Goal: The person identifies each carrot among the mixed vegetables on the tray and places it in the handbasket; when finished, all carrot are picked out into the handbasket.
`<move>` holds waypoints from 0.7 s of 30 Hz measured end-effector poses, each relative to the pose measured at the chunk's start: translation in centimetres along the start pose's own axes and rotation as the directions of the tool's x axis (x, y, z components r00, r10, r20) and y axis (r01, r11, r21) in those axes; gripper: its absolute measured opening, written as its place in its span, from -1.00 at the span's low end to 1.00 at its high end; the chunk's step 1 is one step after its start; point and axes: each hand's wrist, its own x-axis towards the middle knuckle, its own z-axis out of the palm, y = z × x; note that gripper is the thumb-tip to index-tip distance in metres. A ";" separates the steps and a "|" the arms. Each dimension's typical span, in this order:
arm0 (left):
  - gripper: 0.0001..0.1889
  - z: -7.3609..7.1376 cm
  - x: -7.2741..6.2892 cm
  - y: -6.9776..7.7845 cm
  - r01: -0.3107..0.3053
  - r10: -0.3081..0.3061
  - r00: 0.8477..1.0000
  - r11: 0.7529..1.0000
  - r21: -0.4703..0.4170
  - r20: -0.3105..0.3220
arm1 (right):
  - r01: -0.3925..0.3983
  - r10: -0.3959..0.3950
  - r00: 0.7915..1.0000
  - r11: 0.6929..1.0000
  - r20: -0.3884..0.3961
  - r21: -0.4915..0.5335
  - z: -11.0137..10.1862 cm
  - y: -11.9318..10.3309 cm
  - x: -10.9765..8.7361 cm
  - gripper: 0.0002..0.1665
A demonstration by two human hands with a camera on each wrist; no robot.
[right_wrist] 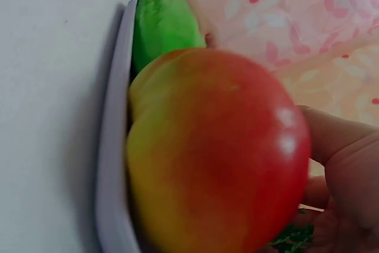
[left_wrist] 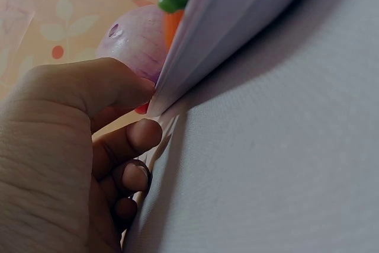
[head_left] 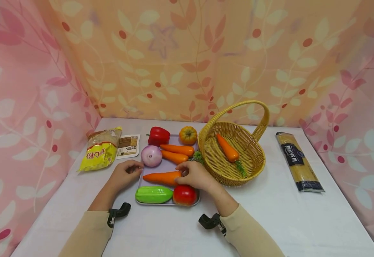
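Note:
My right hand (head_left: 194, 175) grips the thick end of an orange carrot (head_left: 159, 177), its tip toward the left, low over the lilac tray (head_left: 165, 170). In the right wrist view, green leaves (right_wrist: 293, 238) show under that hand, behind a round red-and-yellow fruit (right_wrist: 219, 146). My left hand (head_left: 126, 175) is at the tray's left side, fingers loosely bent, thumb tip right at the rim (left_wrist: 172, 81). Beside it sits a purple onion (head_left: 151, 156). Two carrots (head_left: 177, 150) lie farther back, and a ridged green vegetable (head_left: 153, 194) lies along the front.
A red bell pepper (head_left: 159, 136) and small orange pumpkin (head_left: 188, 135) stand at the tray's back. The handled wicker basket (head_left: 209, 162) to the right holds one carrot (head_left: 228, 148). A yellow bag (head_left: 101, 150) and a flat packet (head_left: 128, 146) lie left; a pasta pack (head_left: 299, 162) lies far right.

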 end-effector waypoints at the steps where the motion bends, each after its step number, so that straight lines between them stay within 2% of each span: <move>1: -0.86 0.0 0.0 0.0 -0.003 0.003 1.000 1.000 0.001 0.000 | -0.004 0.004 1.000 1.000 -0.013 0.009 -0.1 -0.2 -0.1 -0.52; 6: -0.86 0.1 0.0 -0.1 -0.028 0.028 1.000 1.000 0.002 -0.011 | 0.011 -0.006 0.995 0.999 -0.099 0.049 -1.2 -1.9 -1.3 -0.55; 10: -0.86 0.1 0.1 -0.2 -0.044 0.044 0.999 0.999 0.002 -0.015 | 0.072 -0.055 0.983 0.993 -0.173 0.096 -2.9 -3.8 -3.0 -0.56; 16: -0.86 0.2 0.1 -0.3 -0.026 0.026 1.000 1.000 0.011 -0.013 | 0.182 -0.146 0.951 0.977 -0.274 0.112 -5.8 -6.1 -6.1 -0.57; 21: -0.85 0.2 0.0 -0.2 -0.024 0.024 1.000 1.000 0.004 -0.007 | 0.233 -0.193 0.920 0.969 -0.342 0.080 -7.9 -6.9 -8.3 -0.53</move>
